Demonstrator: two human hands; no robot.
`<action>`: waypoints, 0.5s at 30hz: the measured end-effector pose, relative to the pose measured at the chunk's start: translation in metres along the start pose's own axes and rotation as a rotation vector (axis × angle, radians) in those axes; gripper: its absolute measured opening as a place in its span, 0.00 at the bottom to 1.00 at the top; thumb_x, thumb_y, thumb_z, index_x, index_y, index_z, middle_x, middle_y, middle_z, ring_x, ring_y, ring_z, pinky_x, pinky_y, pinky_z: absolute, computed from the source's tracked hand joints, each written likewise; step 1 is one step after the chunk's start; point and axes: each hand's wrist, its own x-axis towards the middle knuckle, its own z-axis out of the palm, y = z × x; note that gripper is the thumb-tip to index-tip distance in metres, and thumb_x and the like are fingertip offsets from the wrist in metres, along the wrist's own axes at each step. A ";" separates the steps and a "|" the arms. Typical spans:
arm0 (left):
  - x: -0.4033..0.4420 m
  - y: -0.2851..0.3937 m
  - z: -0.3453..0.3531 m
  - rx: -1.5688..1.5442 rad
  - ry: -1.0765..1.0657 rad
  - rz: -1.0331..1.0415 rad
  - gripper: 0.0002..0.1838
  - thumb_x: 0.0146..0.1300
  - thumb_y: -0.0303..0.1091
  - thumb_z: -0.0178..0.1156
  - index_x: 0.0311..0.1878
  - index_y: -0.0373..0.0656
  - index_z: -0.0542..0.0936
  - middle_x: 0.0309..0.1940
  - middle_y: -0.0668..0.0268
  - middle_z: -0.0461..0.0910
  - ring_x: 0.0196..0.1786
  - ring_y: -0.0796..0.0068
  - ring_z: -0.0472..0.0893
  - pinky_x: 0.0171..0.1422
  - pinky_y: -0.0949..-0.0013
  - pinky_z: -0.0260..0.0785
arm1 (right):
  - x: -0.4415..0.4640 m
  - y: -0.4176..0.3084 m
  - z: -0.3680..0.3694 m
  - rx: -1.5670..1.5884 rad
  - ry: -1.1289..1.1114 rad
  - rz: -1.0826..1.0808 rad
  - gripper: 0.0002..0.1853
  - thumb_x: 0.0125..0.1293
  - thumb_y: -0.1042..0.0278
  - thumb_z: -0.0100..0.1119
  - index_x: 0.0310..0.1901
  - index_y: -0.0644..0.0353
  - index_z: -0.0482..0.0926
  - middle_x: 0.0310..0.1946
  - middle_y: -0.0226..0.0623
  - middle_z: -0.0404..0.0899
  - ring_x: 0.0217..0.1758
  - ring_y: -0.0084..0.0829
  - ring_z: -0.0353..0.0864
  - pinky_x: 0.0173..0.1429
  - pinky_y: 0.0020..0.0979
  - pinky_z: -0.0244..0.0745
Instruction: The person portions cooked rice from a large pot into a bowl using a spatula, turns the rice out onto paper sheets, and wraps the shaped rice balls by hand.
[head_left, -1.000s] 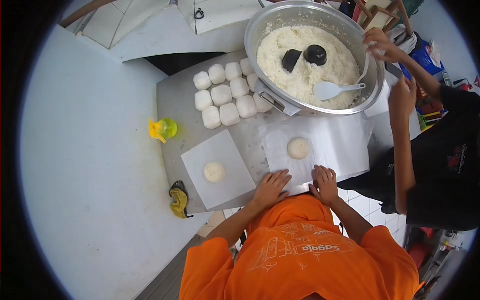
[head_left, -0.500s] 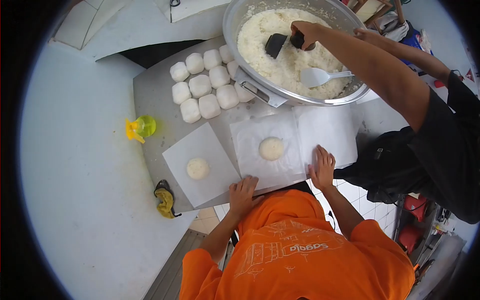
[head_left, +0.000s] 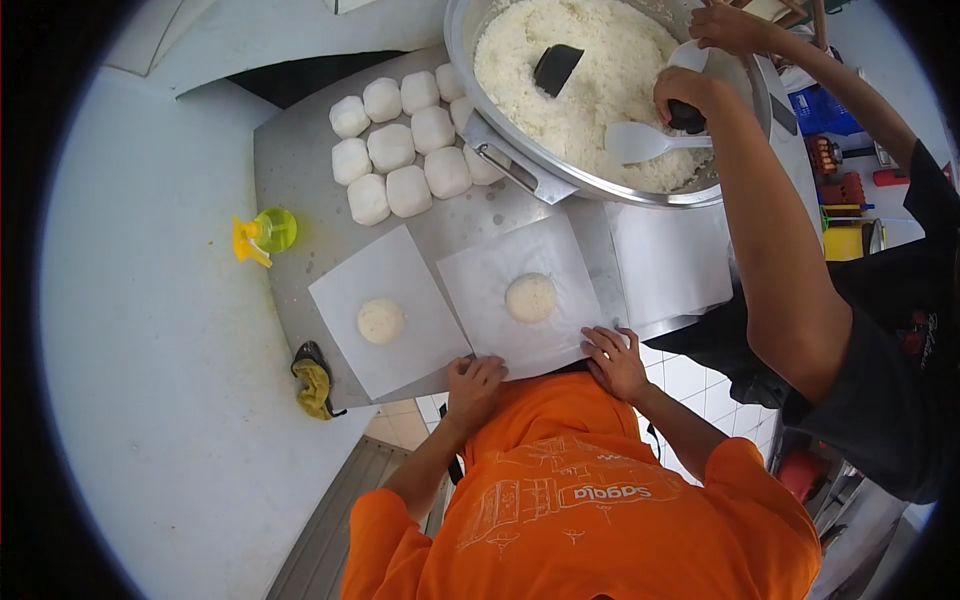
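Note:
My left hand (head_left: 475, 390) rests at the table's front edge, its fingers on the near corner of the middle paper sheet (head_left: 480, 270). My right hand (head_left: 613, 362) lies with fingers spread on that sheet's near right edge. A round mound of rice (head_left: 531, 298) sits on the middle of this sheet. Left of it, a second paper sheet (head_left: 355, 285) bears another round rice mound (head_left: 381, 321). Both hands lie flat and hold nothing. More white paper (head_left: 670, 260) lies to the right.
A large metal pot (head_left: 560, 190) of rice holds a black mould (head_left: 558, 70) and white paddle (head_left: 640, 143). A co-worker's hand (head_left: 690, 90) grips another dark mould. Several white wrapped packets (head_left: 407, 190), a spray bottle (head_left: 272, 231) and yellow-black item (head_left: 313, 388) are at left.
My right hand has moved left from the paper at right onto the middle sheet, which now lies farther from that paper. The co-worker's hand with the dark mould has moved right over the pot.

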 end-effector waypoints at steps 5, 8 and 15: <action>0.030 -0.005 -0.023 -0.339 0.279 -0.293 0.15 0.60 0.24 0.65 0.50 0.48 0.84 0.45 0.66 0.85 0.49 0.63 0.83 0.58 0.56 0.68 | 0.023 -0.002 -0.019 0.286 0.231 0.106 0.14 0.65 0.73 0.67 0.52 0.55 0.84 0.56 0.40 0.80 0.59 0.44 0.78 0.66 0.51 0.68; 0.081 -0.014 -0.050 -0.569 0.307 -0.648 0.18 0.59 0.24 0.67 0.54 0.47 0.82 0.37 0.61 0.85 0.44 0.56 0.83 0.53 0.57 0.70 | 0.080 0.003 -0.038 0.699 0.395 0.286 0.09 0.64 0.76 0.66 0.46 0.60 0.86 0.46 0.46 0.81 0.47 0.47 0.82 0.52 0.45 0.76; 0.122 -0.017 -0.036 0.021 0.487 -0.697 0.26 0.59 0.34 0.72 0.59 0.39 0.75 0.45 0.57 0.79 0.52 0.54 0.78 0.59 0.52 0.65 | 0.147 0.011 -0.023 0.263 0.304 0.220 0.21 0.58 0.76 0.68 0.56 0.60 0.80 0.47 0.47 0.78 0.52 0.48 0.79 0.57 0.47 0.75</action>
